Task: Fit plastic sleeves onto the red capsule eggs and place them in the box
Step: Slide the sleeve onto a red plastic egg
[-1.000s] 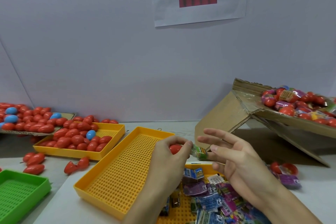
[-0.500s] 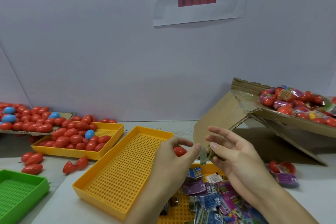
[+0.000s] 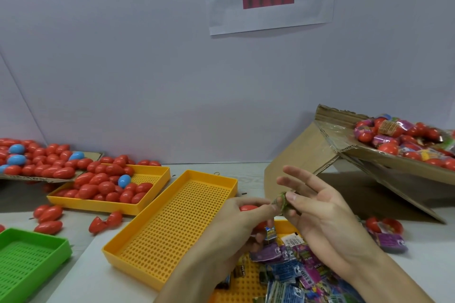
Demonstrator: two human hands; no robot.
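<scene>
Between the two hands, just above the sleeve tray (image 3: pixel 280 225), the work has shifted from fitting to opening. A second ago the green sleeve (image 3: pixel 279 202) sat at the tip of the egg (image 3: pixel 248 208), which showed plainly in the left hand (image 3: pixel 236 226); now the egg is drawn back into that palm, only a sliver of red visible, and the sleeve hangs crumpled between the fingertips of both hands. By the look of it the sleeve did not go on and is being worked open for another try, so this egg is not yet sleeved and not ready for the box (image 3: pixel 369 155) at the right.

The left hand curls round the egg while its thumb and forefinger pinch one side of the sleeve. The right hand (image 3: pixel 322 206) pinches the other side between thumb and a finger, its remaining fingers spread wide and straight.

Loose sleeves fill the near tray; unsleeved eggs fill the far yellow tray (image 3: pixel 157 174) at the left.
</scene>
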